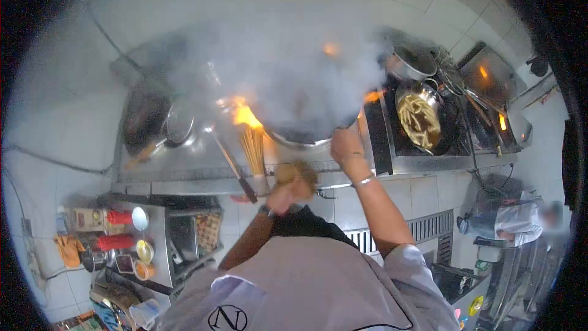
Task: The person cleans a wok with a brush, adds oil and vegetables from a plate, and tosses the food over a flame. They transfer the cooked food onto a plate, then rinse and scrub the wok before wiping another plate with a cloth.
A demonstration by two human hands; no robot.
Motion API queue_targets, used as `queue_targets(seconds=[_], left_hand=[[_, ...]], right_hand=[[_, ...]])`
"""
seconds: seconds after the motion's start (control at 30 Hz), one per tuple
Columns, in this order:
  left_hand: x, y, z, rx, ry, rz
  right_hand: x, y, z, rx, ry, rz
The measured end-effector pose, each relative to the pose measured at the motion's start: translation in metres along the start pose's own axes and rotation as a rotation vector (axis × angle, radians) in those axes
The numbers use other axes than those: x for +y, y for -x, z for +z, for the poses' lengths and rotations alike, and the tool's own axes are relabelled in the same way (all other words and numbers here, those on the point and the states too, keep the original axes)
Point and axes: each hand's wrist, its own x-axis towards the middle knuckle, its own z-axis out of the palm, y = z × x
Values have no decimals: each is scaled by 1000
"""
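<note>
My right hand [348,151] is closed at the near right edge of a wok [303,142]. Thick steam or smoke hides most of the wok and whatever is inside it. Close to my body, my left hand [285,198] is closed on a brownish-yellow object [299,176], too blurred to name. Left of the wok, flames [245,114] rise beside a bamboo wok brush [252,150]. A long-handled ladle [231,164] lies next to the brush, its dark handle reaching over the stove's front edge.
At left is a round strainer [179,124]. On the right, a metal pan [419,124] holds pale strips, with a pot [411,63] behind it. Seasoning containers [144,270] stand on a low left shelf. Another person [520,220] is at far right.
</note>
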Motion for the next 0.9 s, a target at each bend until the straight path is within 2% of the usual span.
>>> queue_targets(seconds=[0.03, 0.07, 0.1, 0.13, 0.17, 0.2, 0.23, 0.27, 0.3, 0.37, 0.4, 0.47, 0.5, 0.53, 0.57, 0.67, 0.7, 0.8, 0.9], left_hand=[[2, 30, 4, -34, -434, 225], [3, 62, 9, -69, -864, 443], [-19, 71, -17, -72, -869, 441], [-50, 71, -52, 14, -352, 122], [-63, 66, -72, 97, 168, -186], [-49, 74, -52, 99, 171, -189], [-21, 91, -7, -123, 107, -144], [-11, 99, 21, -341, 45, -99], [-28, 89, 13, -338, 53, -104], [-87, 41, -32, -472, -1300, 537], [-119, 14, -43, -417, -1169, 370], [-193, -68, -79, -428, -648, -59], [-229, -118, -104, -517, -343, -273], [-277, -196, -148, -929, 79, -719], [-289, -207, -143, -936, 81, -719], [-316, -225, -120, -108, 110, -371], [-314, -225, -107, -46, 62, -290], [-318, -227, -86, -64, 36, -211], [-318, -222, -72, -75, 17, -203]], right_hand=[[4, -11, 19, 8, -4, 6], [10, -17, 35, 59, -162, 17], [13, -19, 42, 112, -317, 24], [22, -12, 24, 103, -359, -89], [33, -6, 4, 104, -360, -88], [45, 3, -14, 0, -282, -72], [49, 10, -33, -107, -202, -57], [43, 16, -56, -120, -200, -57], [33, 20, -80, -140, -127, -3], [21, 14, -78, -162, -51, 52], [19, 7, -58, -82, -8, 3], [35, -10, 16, 46, -8, -29], [45, -7, 14, 47, -2, -27], [52, 4, 2, 2, -60, -19], [55, 16, -17, -38, -116, -12], [49, 84, -103, -45, -69, -20], [52, 96, -114, -51, -41, -35], [50, 95, -105, -64, -34, 5], [63, 59, -31, -48, 14, 0]])
